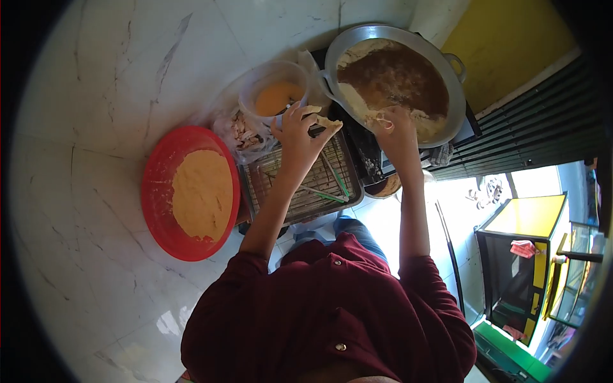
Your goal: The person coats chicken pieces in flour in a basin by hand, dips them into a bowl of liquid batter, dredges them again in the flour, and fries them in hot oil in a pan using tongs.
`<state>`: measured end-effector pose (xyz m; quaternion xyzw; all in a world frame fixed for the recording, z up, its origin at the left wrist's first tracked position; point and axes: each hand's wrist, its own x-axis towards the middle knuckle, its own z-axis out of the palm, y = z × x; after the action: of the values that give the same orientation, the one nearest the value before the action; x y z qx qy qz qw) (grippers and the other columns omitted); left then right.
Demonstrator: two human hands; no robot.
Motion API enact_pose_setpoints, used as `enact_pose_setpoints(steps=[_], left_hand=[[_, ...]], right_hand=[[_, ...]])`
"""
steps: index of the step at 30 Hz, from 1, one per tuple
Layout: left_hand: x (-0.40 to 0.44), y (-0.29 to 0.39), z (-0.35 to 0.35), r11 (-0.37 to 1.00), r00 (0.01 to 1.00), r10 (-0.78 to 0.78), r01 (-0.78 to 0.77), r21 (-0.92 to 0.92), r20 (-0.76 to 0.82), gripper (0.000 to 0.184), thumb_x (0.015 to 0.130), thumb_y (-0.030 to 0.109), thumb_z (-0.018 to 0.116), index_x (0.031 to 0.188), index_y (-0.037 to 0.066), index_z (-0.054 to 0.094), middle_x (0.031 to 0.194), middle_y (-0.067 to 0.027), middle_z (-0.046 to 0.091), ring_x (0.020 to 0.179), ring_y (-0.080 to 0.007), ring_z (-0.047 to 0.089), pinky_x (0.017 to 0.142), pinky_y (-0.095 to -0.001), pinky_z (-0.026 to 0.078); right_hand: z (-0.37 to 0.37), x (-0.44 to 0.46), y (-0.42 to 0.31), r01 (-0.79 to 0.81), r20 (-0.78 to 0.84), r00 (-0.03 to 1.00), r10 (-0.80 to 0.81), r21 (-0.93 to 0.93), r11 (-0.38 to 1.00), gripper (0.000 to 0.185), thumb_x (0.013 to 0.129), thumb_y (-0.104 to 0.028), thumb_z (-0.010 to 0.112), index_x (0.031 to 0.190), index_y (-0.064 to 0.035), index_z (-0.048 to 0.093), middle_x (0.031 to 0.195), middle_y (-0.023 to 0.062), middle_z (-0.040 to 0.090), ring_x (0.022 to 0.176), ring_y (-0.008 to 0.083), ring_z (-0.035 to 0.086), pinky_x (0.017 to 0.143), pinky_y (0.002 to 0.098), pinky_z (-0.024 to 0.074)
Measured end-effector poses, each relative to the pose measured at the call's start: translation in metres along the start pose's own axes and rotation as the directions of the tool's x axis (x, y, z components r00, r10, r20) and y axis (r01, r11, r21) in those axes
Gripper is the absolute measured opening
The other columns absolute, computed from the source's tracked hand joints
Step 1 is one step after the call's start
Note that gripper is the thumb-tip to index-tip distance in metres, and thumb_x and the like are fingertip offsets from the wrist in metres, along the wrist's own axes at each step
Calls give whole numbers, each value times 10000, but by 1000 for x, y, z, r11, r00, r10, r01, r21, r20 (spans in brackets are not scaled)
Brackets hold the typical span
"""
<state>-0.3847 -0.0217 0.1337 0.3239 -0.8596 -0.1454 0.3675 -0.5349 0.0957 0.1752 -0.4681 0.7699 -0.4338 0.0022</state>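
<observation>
My left hand [299, 137] is closed around pale, flour-coated pieces [328, 124] of food, whose kind I cannot make out. It is above the near end of a wire rack in a metal tray [281, 203]. My right hand [397, 126] is over the near rim of a large metal wok [365, 32] of bubbling brown oil [399, 76]. Its fingers are pinched together on a pale bit that is partly hidden. Pale pieces and foam lie along the wok's edges. A clear bowl of orange liquid [271, 99] stands beyond my left hand.
At left is a red basin [155, 191] holding flour [203, 191]. A plastic bag of pale pieces [244, 133] sits beside the bowl. Green-handled tongs [333, 196] lie on the rack. A dark slatted shutter [536, 118] stands right of the wok, with a yellow cart [527, 220] beyond.
</observation>
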Motion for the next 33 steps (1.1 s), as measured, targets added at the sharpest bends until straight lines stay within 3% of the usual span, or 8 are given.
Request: enact_pose_setpoints(steps=[6, 12, 14, 20, 23, 25, 31, 33], left_hand=[[-89, -66, -44, 945, 935, -321, 327, 12, -150, 218, 815, 300, 582, 889, 99, 623, 1057, -49, 548, 1120, -226, 423, 933, -496, 153], [-177, -133, -115, 704, 699, -669, 705, 84, -253, 231, 813, 336, 537, 897, 129, 595, 1044, -44, 538, 1107, -240, 409, 935, -539, 116], [-209, -168, -137, 648, 659, -700, 748, 143, -275, 256, 780, 337, 583, 932, 131, 588, 1051, -57, 532, 1126, -236, 390, 929, -570, 132], [-266, -244, -177, 387, 501, -811, 847, 364, -301, 426, 656, 337, 697, 1021, 160, 570, 1102, -78, 505, 1147, -277, 367, 922, -598, 180], [-289, -285, -179, 437, 591, -778, 753, 491, -215, 395, 643, 350, 701, 970, 149, 605, 1060, -86, 520, 1143, -270, 366, 949, -567, 196], [-292, -308, -178, 442, 572, -820, 615, 653, 16, 376, 621, 362, 711, 912, 134, 645, 1032, -90, 533, 1121, -260, 390, 983, -508, 212], [-264, -335, -159, 412, 415, -881, 439, 798, 227, 470, 566, 431, 736, 901, 109, 663, 1031, -87, 557, 1096, -243, 424, 1020, -450, 190], [-258, -338, -152, 400, 393, -888, 404, 822, 239, 484, 566, 444, 734, 911, 112, 662, 1030, -87, 565, 1094, -241, 428, 1024, -451, 182]], right_hand=[[111, -42, -37, -40, 370, 928, -37, 198, 979, 216, 675, -126, 659, 832, 14, 612, 828, 131, 551, 684, 234, 528, 627, 326, 435], [215, -71, -80, 97, 462, 843, -275, 373, 923, 163, 711, -116, 622, 813, 11, 612, 771, 136, 524, 651, 257, 514, 601, 350, 419], [236, -74, -109, 89, 530, 794, -297, 383, 919, 151, 720, -114, 612, 801, 13, 610, 759, 140, 518, 647, 259, 511, 603, 360, 418], [343, -93, -154, 459, 538, 596, -596, 381, 802, 184, 703, -161, 641, 761, 9, 605, 810, 150, 515, 798, 295, 508, 671, 380, 419], [390, -113, -169, 619, 574, 512, -639, 269, 738, 169, 689, -151, 637, 789, -16, 616, 857, 141, 521, 871, 304, 486, 699, 384, 417], [427, -129, -172, 682, 845, 373, -382, 29, 730, 216, 670, -176, 662, 836, -40, 636, 966, 142, 514, 957, 297, 465, 765, 381, 425], [475, -188, -184, 611, 914, 399, 71, -323, 723, 294, 654, -280, 666, 871, -82, 654, 1040, 151, 543, 999, 305, 443, 778, 463, 362], [485, -204, -186, 626, 899, 429, 87, -366, 688, 250, 658, -242, 649, 860, -96, 665, 991, 135, 562, 945, 290, 448, 747, 434, 328]])
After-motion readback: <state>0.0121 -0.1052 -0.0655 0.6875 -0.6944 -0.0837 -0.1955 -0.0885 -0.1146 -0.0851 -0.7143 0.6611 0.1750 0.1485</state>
